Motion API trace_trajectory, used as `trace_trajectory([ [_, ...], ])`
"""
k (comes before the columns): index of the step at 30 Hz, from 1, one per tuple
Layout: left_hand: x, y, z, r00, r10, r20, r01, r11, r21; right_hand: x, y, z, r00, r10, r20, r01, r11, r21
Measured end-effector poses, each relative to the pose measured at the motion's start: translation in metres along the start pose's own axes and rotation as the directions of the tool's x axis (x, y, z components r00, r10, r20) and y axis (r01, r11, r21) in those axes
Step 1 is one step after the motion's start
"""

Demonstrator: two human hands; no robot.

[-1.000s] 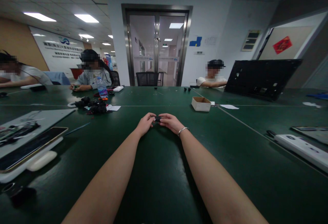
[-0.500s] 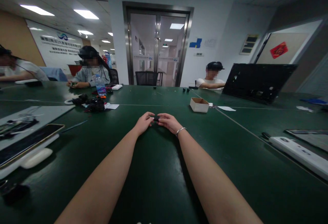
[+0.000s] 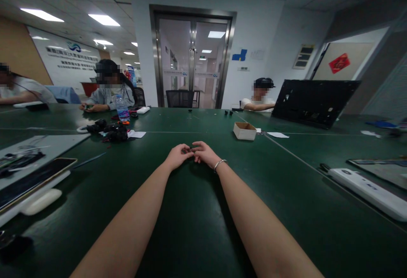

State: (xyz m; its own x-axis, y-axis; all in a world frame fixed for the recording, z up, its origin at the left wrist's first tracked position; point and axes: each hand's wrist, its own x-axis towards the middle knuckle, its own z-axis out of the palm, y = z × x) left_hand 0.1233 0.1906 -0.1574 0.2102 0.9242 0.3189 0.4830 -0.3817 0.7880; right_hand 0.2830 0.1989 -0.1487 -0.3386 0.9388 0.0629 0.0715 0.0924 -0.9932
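Observation:
My left hand [image 3: 177,156] and my right hand [image 3: 205,154] meet over the middle of the dark green table [image 3: 197,210]. Their fingertips pinch a small black part [image 3: 190,148] between them. The part is too small to name. Both hands have curled fingers. A silver bracelet [image 3: 219,164] circles my right wrist. Both forearms lie stretched out on the table toward the hands.
A small cardboard box [image 3: 244,130] stands beyond my right hand. Black parts [image 3: 111,132] and a water bottle [image 3: 121,107] lie at the back left. A phone [image 3: 32,180] rests at the left, a white device [image 3: 365,187] at the right. Three people sit at the far side.
The hands have drawn closer together around the small black part, and less of it shows. The camera has shifted slightly.

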Motion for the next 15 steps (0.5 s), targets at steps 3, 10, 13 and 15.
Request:
trace_trajectory([
  [3,-0.001,0.006,0.001,0.998,-0.024,0.050,0.024,1.000,-0.011,-0.002,-0.001,0.007,1.000,-0.004,-0.009,0.004,1.000,0.008],
  [10,-0.045,0.057,-0.045,0.947,-0.087,0.310,-0.063,0.894,0.444,-0.048,-0.010,-0.014,0.998,0.016,0.055,-0.012,0.996,-0.084],
  [13,-0.088,0.081,-0.100,0.928,-0.217,0.302,-0.033,0.761,0.648,-0.103,-0.017,-0.055,0.995,0.056,0.078,-0.051,0.997,-0.064],
  [15,-0.118,0.082,-0.142,0.913,-0.351,0.210,0.081,0.659,0.748,-0.145,-0.022,-0.088,0.995,0.084,0.054,-0.078,0.992,-0.096],
])
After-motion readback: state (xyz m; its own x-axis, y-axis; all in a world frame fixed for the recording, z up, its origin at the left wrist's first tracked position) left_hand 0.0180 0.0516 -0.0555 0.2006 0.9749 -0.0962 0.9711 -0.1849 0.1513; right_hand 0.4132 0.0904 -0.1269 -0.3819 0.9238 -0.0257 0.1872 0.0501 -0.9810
